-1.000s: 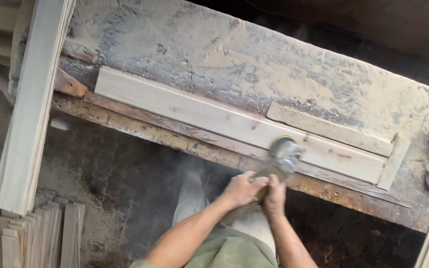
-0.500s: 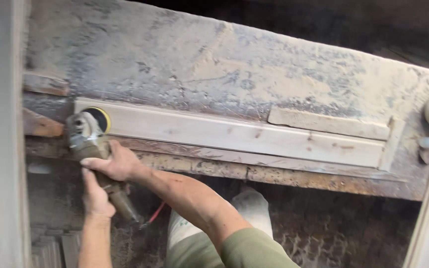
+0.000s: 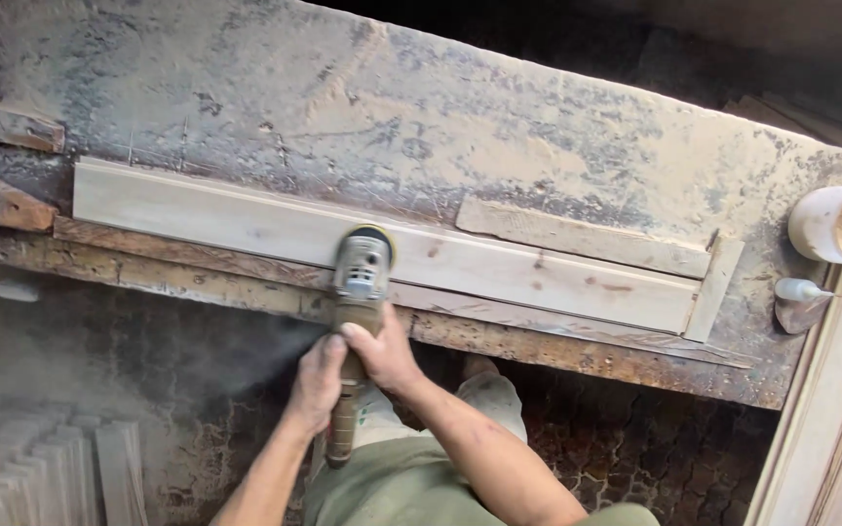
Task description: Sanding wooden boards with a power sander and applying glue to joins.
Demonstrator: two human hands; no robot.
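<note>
Head cam: both hands wrapped tight around the angle grinder [image 3: 358, 292], left hand [image 3: 316, 382] low on the handle, right hand [image 3: 382, 353] higher. Its disc sits mid-length on the pale plank [image 3: 246, 224] on the dusty workbench [image 3: 460, 127]. Looks like a sanding pass roughly halfway along; can't tell which stretches are finished.

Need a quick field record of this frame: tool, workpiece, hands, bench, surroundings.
tool: handheld power sander, disc end resting on the board
workpiece: long pale wooden board lying flat along the bench front edge
left hand: wrapped round the sander's handle, lower down
right hand: gripping the sander body just behind the head
stops: thin strip behind the board, short block at its right end
bench: dusty, worn top
surroundings: stacked wood slats on the floor at left; dust in the air below the sander
</note>
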